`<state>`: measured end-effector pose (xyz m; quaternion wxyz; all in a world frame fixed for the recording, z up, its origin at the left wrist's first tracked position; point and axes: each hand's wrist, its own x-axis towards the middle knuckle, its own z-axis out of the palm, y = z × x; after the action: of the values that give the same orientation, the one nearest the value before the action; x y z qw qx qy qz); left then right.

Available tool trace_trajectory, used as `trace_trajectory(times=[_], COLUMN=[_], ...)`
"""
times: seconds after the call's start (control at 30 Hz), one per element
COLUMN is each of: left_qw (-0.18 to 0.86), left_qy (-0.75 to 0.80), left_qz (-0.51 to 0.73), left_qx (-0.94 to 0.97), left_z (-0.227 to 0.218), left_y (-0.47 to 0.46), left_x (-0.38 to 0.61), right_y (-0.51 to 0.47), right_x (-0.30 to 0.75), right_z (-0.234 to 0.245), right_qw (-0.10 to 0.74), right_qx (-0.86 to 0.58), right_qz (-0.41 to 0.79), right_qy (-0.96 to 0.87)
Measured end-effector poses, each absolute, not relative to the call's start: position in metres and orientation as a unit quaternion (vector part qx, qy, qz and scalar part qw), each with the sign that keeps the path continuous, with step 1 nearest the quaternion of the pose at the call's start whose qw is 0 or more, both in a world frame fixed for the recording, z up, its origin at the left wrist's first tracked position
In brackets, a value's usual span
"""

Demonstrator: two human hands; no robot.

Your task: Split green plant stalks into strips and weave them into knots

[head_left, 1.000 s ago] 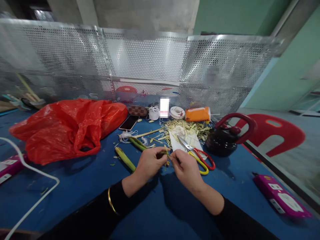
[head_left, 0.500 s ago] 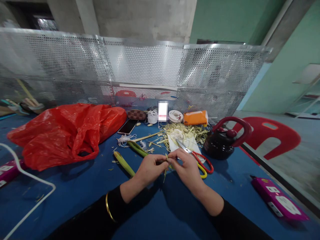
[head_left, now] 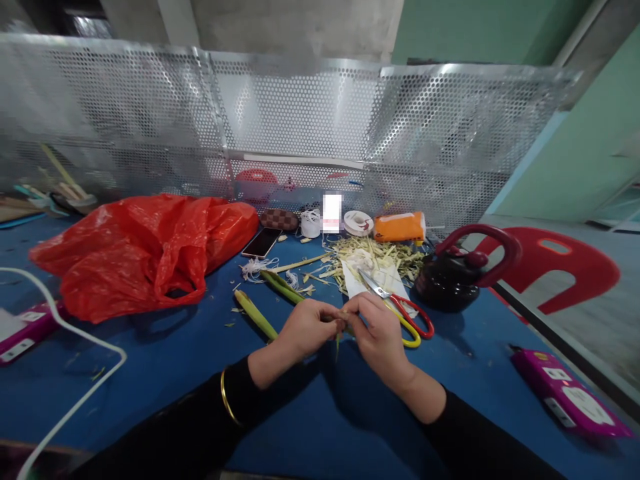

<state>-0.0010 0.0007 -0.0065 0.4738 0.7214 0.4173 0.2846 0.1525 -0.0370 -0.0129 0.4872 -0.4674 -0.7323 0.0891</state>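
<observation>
My left hand (head_left: 306,327) and my right hand (head_left: 379,333) meet over the blue table (head_left: 165,373), fingertips pinched together on a small green-yellow leaf strip (head_left: 339,327). Part of the strip hangs down between them. Two rolled green leaf bundles (head_left: 256,314) lie just left of my left hand. Red-and-yellow scissors (head_left: 403,312) rest on white paper right beside my right hand, near a pile of leaf trimmings (head_left: 375,257).
A red plastic bag (head_left: 145,250) fills the left. A phone (head_left: 261,243), string spools, an orange packet (head_left: 399,227) and a dark teapot (head_left: 456,275) stand behind. A white cable (head_left: 75,333) and magenta boxes (head_left: 570,400) lie at the sides. A perforated metal screen backs the table.
My hands have drawn closer together, the fingertips now touching on the strip. The view has shifted slightly.
</observation>
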Motion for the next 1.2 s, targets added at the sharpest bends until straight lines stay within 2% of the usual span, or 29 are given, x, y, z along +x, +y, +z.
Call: trace_trajectory(times=[0.2, 0.33, 0.43, 0.57, 0.63, 0.73, 0.9, 1.07, 1.2], left_qw=[0.52, 0.599, 0.635, 0.629, 0.619, 0.601, 0.578, 0.622, 0.643], left_qy=[0.418, 0.402, 0.396, 0.397, 0.403, 0.416, 0.426, 0.41, 0.415], left_qz=[0.296, 0.368, 0.417, 0.452, 0.455, 0.462, 0.481, 0.484, 0.476], left_qx=[0.684, 0.587, 0.515, 0.493, 0.497, 0.503, 0.504, 0.46, 0.433], left_z=[-0.006, -0.002, 0.002, 0.007, 0.01, 0.011, 0.004, -0.004, -0.007], left_y=[0.004, 0.004, 0.005, 0.007, 0.006, 0.005, 0.005, 0.004, 0.005], left_x=[-0.001, 0.002, 0.002, 0.0, 0.0, 0.0, 0.002, 0.004, 0.005], right_y=[-0.037, -0.038, -0.037, -0.033, -0.031, -0.03, -0.035, -0.039, -0.041], right_x=[0.15, 0.155, 0.161, 0.164, 0.16, 0.154, 0.151, 0.149, 0.146], right_z=[-0.011, -0.002, 0.002, -0.006, -0.012, -0.019, -0.014, -0.008, -0.011], right_qw=[0.492, 0.527, 0.556, 0.482, 0.431, 0.402, 0.384, 0.368, 0.366], right_qx=[-0.463, -0.455, -0.501, -0.564, -0.564, -0.551, -0.526, -0.486, -0.479], right_qz=[0.074, 0.066, 0.034, 0.092, 0.143, 0.182, 0.128, 0.03, 0.036], right_qy=[-0.733, -0.715, -0.662, -0.664, -0.69, -0.708, -0.748, -0.792, -0.797])
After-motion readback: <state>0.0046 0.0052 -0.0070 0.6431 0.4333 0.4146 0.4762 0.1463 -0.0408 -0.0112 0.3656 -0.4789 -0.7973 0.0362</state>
